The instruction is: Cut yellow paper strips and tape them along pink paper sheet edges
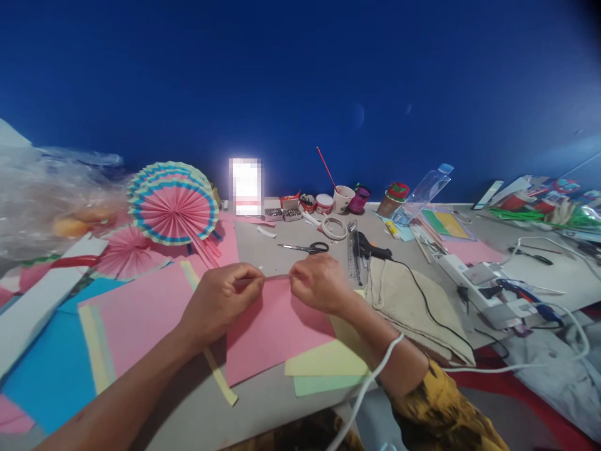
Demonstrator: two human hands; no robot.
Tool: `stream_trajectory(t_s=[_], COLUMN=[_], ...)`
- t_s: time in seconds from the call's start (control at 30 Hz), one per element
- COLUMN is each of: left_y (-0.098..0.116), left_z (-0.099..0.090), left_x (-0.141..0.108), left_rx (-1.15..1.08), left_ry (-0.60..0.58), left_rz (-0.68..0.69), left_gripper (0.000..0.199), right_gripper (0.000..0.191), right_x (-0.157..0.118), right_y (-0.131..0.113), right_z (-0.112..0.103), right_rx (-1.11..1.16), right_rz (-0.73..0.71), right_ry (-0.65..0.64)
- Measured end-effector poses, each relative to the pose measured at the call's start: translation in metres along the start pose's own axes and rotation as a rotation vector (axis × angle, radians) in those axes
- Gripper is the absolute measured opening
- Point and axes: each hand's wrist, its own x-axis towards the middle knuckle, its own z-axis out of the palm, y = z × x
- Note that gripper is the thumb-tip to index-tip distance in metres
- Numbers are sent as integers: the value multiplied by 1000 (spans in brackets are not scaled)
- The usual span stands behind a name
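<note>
A pink paper sheet is held by its far edge between both hands, its near part hanging over the table. My left hand pinches the edge on the left, thumb against bent fingers. On the right, my right hand pinches the same edge, a short stretch of paper showing between the two. Yellow paper and green paper lie beneath at the right. To the left is a larger pink sheet with yellow strips along its sides. Scissors lie just beyond my right hand.
Pleated paper fans stand at the back left. A glue gun, a ruler and a folded cloth lie right. A white cable crosses my right forearm. Further right is a power strip.
</note>
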Motion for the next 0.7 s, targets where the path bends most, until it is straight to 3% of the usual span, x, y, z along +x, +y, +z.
stream_trajectory(t_s=[0.17,0.33,0.4,0.5,0.6,0.63,0.7], left_y=[-1,-7,-10,-13,-12,-11,-9], left_z=[-17,-26,-30,-30,-18,-12,0], left_x=[2,1,2,4,3,2,-1], left_rx=[10,-11,-18,-19,-36,-34,13], left_ry=[21,-34,-1,47,-31,-57,-72], left_rz=[-119,-166,-166,-188,-146,-112,-51], left_gripper=[23,24,24,24,27,28,28], right_gripper=[23,29,29,25,37,39,22], right_x=[2,5,6,7,6,6,5], right_y=[21,49,59,61,43,35,20], right_z=[-17,-28,-29,-23,-8,-3,7], right_rx=[104,144,67,98,225,213,161], right_rz=[103,131,246,340,64,-57,-207], right_ry=[-120,-288,-230,53,267,249,153])
